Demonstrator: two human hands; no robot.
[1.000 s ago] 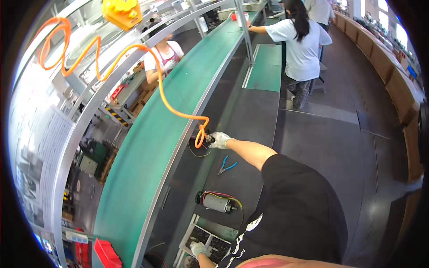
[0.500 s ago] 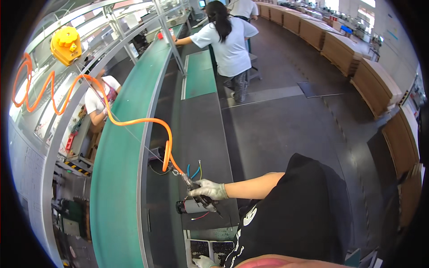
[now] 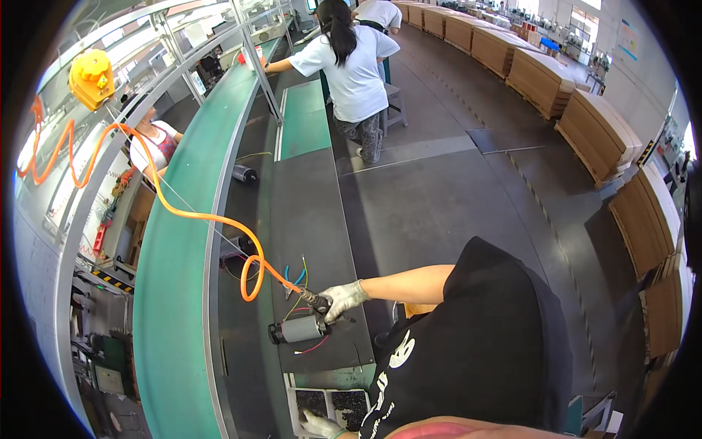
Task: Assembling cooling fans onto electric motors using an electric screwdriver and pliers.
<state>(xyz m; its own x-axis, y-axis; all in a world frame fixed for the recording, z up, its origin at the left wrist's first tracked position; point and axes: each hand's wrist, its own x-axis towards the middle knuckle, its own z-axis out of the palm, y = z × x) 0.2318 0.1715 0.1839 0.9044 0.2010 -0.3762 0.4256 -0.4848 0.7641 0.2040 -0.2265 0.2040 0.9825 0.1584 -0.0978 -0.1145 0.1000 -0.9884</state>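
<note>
In a pale work glove, my right hand [image 3: 345, 300] is closed round a dark air screwdriver [image 3: 316, 301] fed by an orange coiled hose [image 3: 208, 216]. The tool sits over the right end of a grey cylindrical motor [image 3: 301, 331] with a black end cap and thin red wires, lying on the dark bench. Its tip cannot be made out. My left hand [image 3: 322, 424], also gloved, reaches into a white two-compartment tray [image 3: 329, 395] of small black parts, seemingly screws. Its visible fingers look stretched out and apart; the rest is partly cut off.
Beyond the bench runs a green conveyor belt [image 3: 175, 293] beside a metal frame. Another motor [image 3: 244, 173] lies farther up. Blue-handled pliers [image 3: 296, 275] are near the screwdriver. A yellow tool balancer [image 3: 92, 79] hangs upper left. Co-workers stand ahead and across the belt; cardboard stacks [image 3: 537, 79] line the right.
My right hand has brought the screwdriver up close over the motor's right end, more upright than before. My left hand has shifted slightly within the tray. The whole view has swung a little.
</note>
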